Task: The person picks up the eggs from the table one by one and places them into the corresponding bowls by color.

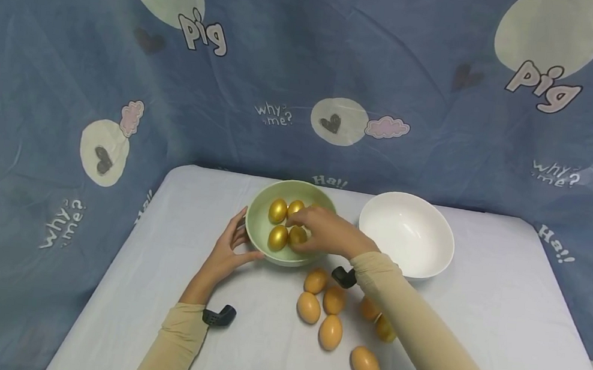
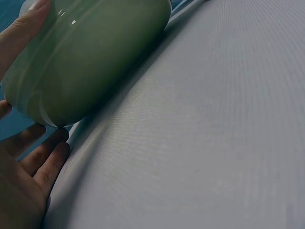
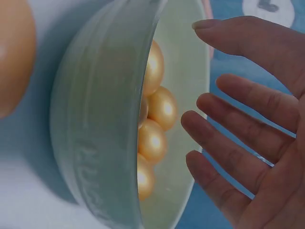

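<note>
The light green bowl (image 1: 255, 229) holds several shiny gold eggs (image 1: 278, 211). My left hand (image 1: 227, 253) rests against the bowl's left side, fingers and thumb spread; in the left wrist view the thumb lies along the bowl wall and the fingertips touch its lower part. Over the bowl's right part is my right hand (image 1: 326, 231), its fingers pointing down among the gold eggs. From the right wrist view, those fingers are spread and loosely bent, with nothing between them, just over the bowl's opening.
A white bowl (image 1: 405, 235) stands to the right of the green one. Several brown eggs (image 1: 331, 333) lie on the white tabletop (image 1: 259, 338) in front, with a gold egg (image 1: 385, 329) partly behind the right sleeve. A blue printed cloth (image 1: 299, 58) hangs behind.
</note>
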{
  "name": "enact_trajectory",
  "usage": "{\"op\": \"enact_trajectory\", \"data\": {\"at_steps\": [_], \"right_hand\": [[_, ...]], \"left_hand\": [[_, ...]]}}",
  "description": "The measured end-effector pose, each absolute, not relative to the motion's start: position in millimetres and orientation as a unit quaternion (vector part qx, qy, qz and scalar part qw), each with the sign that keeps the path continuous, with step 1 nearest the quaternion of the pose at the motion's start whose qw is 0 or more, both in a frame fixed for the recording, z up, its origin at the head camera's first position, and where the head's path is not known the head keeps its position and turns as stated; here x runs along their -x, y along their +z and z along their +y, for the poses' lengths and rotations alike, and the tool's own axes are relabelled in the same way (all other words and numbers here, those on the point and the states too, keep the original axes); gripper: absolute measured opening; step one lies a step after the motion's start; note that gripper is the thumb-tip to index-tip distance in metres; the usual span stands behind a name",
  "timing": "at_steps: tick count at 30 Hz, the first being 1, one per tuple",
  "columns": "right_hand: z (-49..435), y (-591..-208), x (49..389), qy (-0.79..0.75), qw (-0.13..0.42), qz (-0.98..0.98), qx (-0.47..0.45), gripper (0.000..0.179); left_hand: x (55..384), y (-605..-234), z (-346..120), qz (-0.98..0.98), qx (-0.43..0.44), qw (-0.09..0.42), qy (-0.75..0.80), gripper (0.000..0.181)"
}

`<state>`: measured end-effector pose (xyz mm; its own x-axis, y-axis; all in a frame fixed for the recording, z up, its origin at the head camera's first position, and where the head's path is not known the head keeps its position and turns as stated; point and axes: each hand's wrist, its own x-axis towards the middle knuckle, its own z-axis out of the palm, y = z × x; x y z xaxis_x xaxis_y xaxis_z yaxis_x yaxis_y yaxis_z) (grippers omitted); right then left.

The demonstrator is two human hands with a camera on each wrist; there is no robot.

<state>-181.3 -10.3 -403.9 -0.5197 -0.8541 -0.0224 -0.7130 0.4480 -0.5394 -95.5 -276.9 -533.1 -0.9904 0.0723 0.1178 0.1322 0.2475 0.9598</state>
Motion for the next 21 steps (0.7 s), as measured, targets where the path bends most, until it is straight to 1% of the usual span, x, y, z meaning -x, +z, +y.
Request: {"op": "enact_trajectory", "data": {"at_steps": [4, 7, 14, 21], "right_hand": [[4.6, -402.2, 170.6, -0.248, 0.135, 0.847, 0.451, 0.044], [17.6, -401.7, 160.4, -0.253, 0.134, 0.857, 0.429, 0.048], [46.7, -407.8, 138.1, -0.267, 0.141, 0.865, 0.401, 0.05], [74.0, -418.3, 118.8, -0.281, 0.107, 0.868, 0.395, 0.046]], "left_hand": [[95.5, -533.3, -276.4, -0.789, 0.067, 0.027, -0.61, 0.114], [95.9, -533.7, -276.3, -0.788, 0.067, 0.029, -0.611, 0.115], [96.2, -533.1, -275.7, -0.786, 0.07, 0.034, -0.613, 0.115], [95.7, -534.5, -276.0, -0.785, 0.071, 0.033, -0.614, 0.115]]}}
